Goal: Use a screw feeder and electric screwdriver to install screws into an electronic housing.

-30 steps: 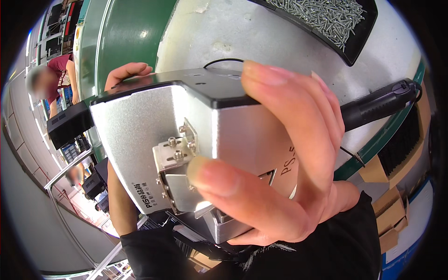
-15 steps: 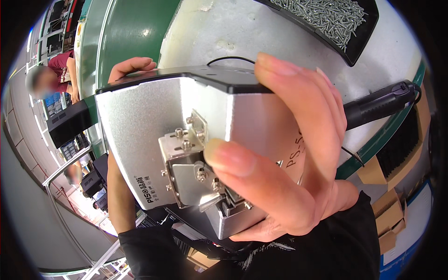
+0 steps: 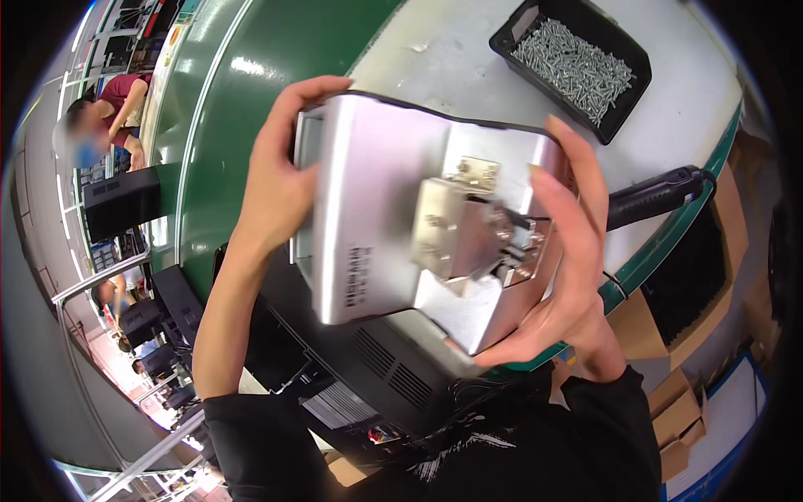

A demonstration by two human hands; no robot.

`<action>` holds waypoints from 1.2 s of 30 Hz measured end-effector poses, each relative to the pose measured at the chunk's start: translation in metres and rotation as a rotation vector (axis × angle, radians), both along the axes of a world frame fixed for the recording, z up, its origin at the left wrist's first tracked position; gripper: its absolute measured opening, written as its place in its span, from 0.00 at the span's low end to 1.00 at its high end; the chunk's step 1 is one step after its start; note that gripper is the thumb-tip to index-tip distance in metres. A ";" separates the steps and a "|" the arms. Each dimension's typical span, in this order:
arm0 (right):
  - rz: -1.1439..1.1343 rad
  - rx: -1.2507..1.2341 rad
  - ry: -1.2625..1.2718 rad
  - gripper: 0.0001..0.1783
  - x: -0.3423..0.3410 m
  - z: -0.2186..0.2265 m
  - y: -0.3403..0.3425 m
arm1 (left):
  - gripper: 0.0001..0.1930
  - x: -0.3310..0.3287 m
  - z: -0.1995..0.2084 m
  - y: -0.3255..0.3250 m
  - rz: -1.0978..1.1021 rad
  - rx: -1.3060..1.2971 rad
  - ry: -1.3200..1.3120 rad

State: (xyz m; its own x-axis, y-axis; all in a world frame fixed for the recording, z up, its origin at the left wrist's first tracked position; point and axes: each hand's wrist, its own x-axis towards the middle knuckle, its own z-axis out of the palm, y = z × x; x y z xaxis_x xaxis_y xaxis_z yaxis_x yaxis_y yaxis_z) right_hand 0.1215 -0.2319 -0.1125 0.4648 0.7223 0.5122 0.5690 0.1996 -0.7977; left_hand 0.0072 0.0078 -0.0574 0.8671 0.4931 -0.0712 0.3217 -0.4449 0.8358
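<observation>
The person holds a silver metal housing (image 3: 376, 209) up in front of the chest with both hands, well above the white worktop (image 3: 468, 58). The left hand (image 3: 280, 180) grips the housing's left edge, fingers curled over its far rim and thumb on the near face. The right hand (image 3: 569, 268) cups the right and near side, fingers spread along the edge and the palm supporting it from below. Both hands are closed on the same piece, one at each side.

On the face turned toward the camera sits a small metal bracket assembly (image 3: 464, 230) with a brass-coloured plate (image 3: 477, 173) just beyond it. The step in hand looks like an inspection or turning of the housing to get at this bracket.

A black tray of screws (image 3: 577, 63) lies far right on the worktop, and a black power screwdriver (image 3: 657, 197) rests just right of the right hand. A green belt (image 3: 242, 100) runs along the left. Judging by this, the next move would call for freeing the right hand while the left steadies the housing.
</observation>
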 end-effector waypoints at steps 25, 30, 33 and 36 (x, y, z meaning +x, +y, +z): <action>-0.303 0.006 0.371 0.27 0.005 -0.070 -0.036 | 0.45 0.071 0.013 -0.025 -0.724 0.754 -0.247; -0.217 0.096 0.316 0.26 0.005 -0.065 -0.034 | 0.45 0.063 0.011 -0.026 -0.651 0.714 -0.266; -0.229 0.030 0.203 0.29 0.010 -0.065 -0.033 | 0.44 0.062 0.011 -0.029 -0.615 0.732 -0.233; -0.386 -0.091 0.321 0.46 0.005 -0.070 -0.038 | 0.43 0.063 0.013 -0.033 -0.603 0.730 -0.188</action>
State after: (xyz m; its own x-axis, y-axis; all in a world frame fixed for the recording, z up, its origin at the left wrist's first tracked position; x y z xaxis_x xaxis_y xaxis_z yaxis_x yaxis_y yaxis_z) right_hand 0.1269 -0.2702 -0.1827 0.8302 0.5020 0.2423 0.3106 -0.0557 -0.9489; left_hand 0.0700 -0.0248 -0.0440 0.9550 -0.1714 0.2422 -0.2422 -0.9218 0.3025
